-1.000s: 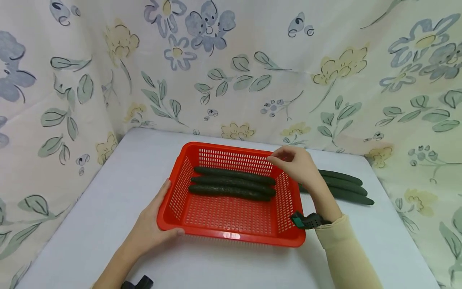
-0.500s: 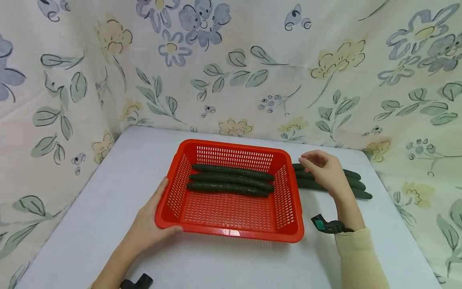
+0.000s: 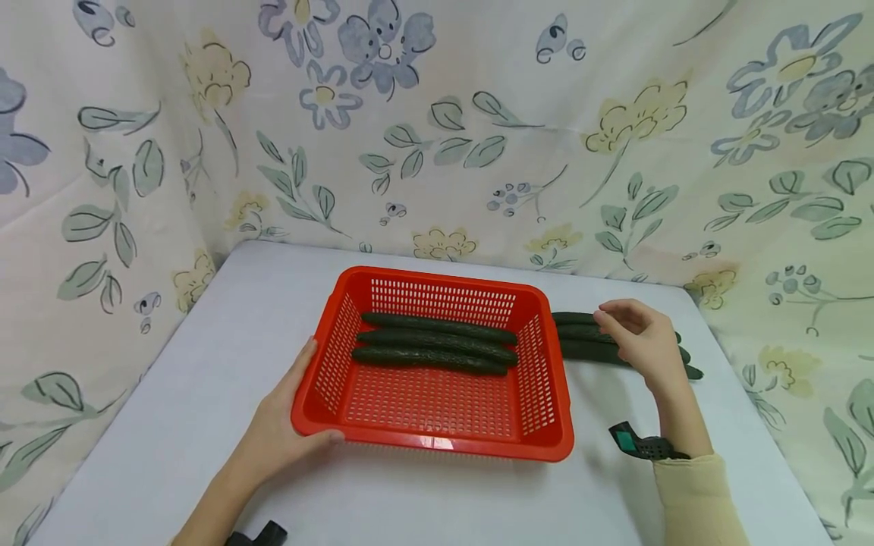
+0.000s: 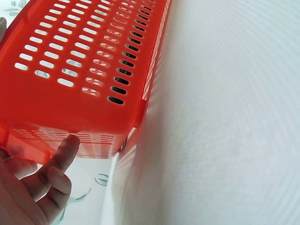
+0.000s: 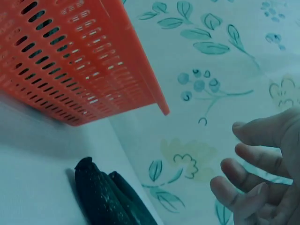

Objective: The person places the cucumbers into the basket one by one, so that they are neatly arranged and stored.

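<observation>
A red plastic basket (image 3: 478,447) with slotted walls sits on the white table. Several dark green cucumbers (image 3: 437,339) lie side by side in its far half. My left hand (image 3: 276,425) holds the basket's near left corner, thumb along the front rim and fingers against the left side; in the left wrist view a fingertip (image 4: 71,140) meets the red wall. More cucumbers (image 3: 580,350) lie on the table right of the basket. My right hand (image 3: 645,345) hovers over them with loosely bent fingers and nothing in its grasp, partly hiding them from the head camera.
The white tabletop (image 3: 225,334) extends around the basket on the left and in front. A floral curtain (image 3: 437,152) hangs behind the table and at its sides. A black strap (image 3: 645,444) is worn on the right wrist.
My right hand has moved from above the basket's right end rightward to over the cucumbers on the table. The left hand has kept its hold, and the cucumbers have stayed put.
</observation>
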{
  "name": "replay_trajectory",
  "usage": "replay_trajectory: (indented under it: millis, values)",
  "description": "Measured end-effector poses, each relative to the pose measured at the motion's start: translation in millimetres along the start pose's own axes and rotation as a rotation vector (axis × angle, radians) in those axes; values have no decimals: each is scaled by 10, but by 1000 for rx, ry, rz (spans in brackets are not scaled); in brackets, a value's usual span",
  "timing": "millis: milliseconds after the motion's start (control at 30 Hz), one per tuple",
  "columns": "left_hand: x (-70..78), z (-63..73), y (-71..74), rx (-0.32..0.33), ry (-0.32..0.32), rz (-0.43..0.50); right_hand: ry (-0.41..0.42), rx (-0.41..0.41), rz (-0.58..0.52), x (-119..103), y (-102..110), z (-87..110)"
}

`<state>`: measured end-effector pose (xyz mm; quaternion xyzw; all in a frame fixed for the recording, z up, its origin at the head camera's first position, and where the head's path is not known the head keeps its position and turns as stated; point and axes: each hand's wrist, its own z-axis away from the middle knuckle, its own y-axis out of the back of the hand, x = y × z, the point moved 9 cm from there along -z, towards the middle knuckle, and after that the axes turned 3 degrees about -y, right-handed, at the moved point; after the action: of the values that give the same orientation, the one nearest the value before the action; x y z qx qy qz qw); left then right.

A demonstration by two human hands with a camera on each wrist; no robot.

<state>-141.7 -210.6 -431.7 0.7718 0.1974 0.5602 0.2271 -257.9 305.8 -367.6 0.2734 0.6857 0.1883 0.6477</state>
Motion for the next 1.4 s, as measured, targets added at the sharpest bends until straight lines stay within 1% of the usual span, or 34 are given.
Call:
replay_trajectory:
  millis: [267, 400, 667, 833, 1033, 1233, 1300, 1400]
  values:
    - [-5, 18, -27, -4, 18, 18, -42, 47, -22, 178, 97, 48]
    - [-2, 22, -25, -3, 22, 20, -48, 66, -32, 256, 144, 43]
    - [-1, 14, -33, -14, 27, 16, -55, 132, -139, 488, 324, 20]
    - [9, 7, -22, -11, 22, 19, -66, 167, -146, 634, 408, -11]
    - [17, 7, -20, -7, 20, 19, -38, 157, -127, 756, 409, -24]
    - [20, 12, -19, -5, 18, 23, -12, 136, -129, 982, 363, -55]
    - [19, 12, -17, -6, 19, 23, -1, 123, -108, 1041, 350, -48]
    - [17, 13, -12, -9, 22, 19, 11, 102, -30, 1094, 353, -22]
